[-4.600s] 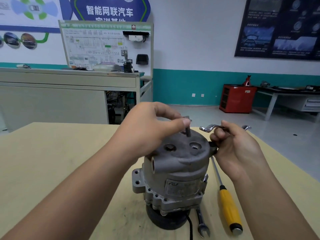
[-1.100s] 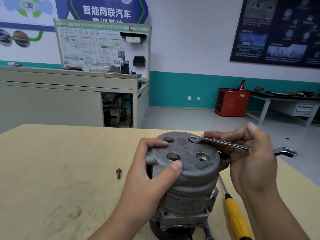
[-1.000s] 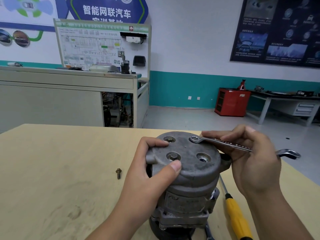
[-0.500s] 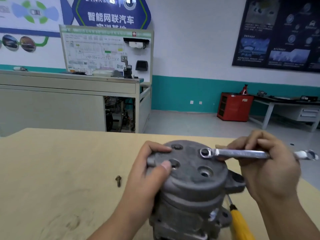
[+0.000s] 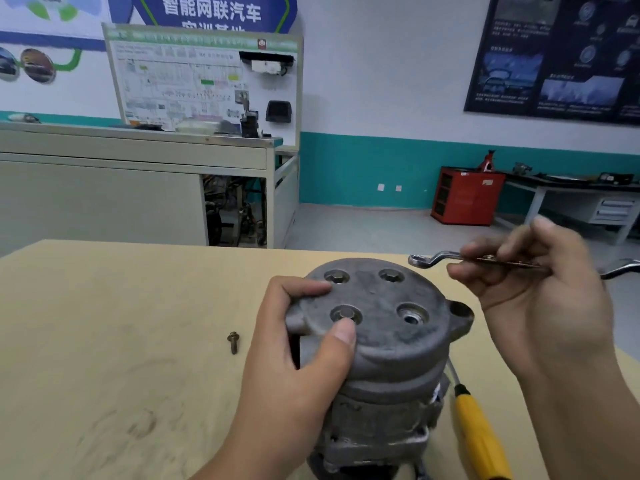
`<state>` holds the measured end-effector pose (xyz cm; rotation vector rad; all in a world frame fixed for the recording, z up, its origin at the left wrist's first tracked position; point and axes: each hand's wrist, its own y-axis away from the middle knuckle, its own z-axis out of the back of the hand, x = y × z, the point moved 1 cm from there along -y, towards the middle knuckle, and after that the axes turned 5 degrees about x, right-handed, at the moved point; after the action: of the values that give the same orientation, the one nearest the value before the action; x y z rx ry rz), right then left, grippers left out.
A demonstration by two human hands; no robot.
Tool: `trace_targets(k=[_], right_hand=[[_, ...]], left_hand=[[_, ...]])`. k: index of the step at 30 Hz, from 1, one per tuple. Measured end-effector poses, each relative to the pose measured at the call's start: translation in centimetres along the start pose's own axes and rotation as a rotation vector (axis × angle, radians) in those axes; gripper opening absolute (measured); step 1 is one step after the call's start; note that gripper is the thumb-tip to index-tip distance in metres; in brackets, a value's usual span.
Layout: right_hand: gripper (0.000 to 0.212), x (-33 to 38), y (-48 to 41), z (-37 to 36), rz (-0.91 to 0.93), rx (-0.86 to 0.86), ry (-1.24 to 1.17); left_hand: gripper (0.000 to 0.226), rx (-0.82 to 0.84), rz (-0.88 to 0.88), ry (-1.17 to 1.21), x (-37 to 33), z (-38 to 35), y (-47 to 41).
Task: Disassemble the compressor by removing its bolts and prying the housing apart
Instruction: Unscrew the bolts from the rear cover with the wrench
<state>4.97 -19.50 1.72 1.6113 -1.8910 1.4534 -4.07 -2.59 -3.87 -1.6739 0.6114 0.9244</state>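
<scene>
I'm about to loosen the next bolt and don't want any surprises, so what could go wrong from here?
1. The silver ring wrench in the right hand hovers clear of the cover's hex bolts; poorly seated, it may slip and round a head.
2. Only the left hand steadies the upright grey cast-metal compressor; wrench torque could tip it.
3. The small loose bolt on the tan wooden table could roll away.

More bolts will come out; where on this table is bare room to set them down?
The left half of the table is bare, bordered by the loose bolt and the left hand. Crowded right of the compressor: the yellow screwdriver lies below the right hand holding the wrench.
</scene>
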Motion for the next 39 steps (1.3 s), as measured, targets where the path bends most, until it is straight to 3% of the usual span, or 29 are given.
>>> trace_targets(k=[11,15,19,23,27,30,34,39], right_hand=[[0.056,-0.8,1.4,-1.5,0.026,0.085,0.290],[0.041,-0.3,1.6,-1.1,0.106,0.035,0.563],[0.048,-0.5,1.8,-0.5,0.061,-0.022,0.572],[0.041,-0.7,1.8,-0.5,0.063,-0.058,0.625],[0.055,-0.4,0.3,-0.3,-0.131,-0.059,0.533],[0.036,-0.4,-0.8,-0.4,-0.278,-0.100,0.355],[0.045,-1.4,-1.8,-0.8,-0.357,-0.194,0.449],[0.038,-1.9,-3.2,-1.7,-0.361,-0.101,0.657]], left_hand=[[0.039,0.015,0.025,-0.133,-0.5,-0.9,0.9],[0.038,0.006,0.029,-0.151,-0.5,-0.7,0.9],[0.037,0.002,0.030,-0.156,-0.3,-0.5,0.9],[0.035,0.001,0.024,-0.170,-0.3,-0.4,1.0],[0.034,0.018,0.033,-0.156,-0.3,0.0,0.7],[0.035,0.036,0.042,-0.141,-0.2,0.1,0.5],[0.034,0.041,0.038,-0.137,-0.1,0.1,0.5],[0.035,0.030,0.034,-0.140,-0.1,0.1,0.5]])
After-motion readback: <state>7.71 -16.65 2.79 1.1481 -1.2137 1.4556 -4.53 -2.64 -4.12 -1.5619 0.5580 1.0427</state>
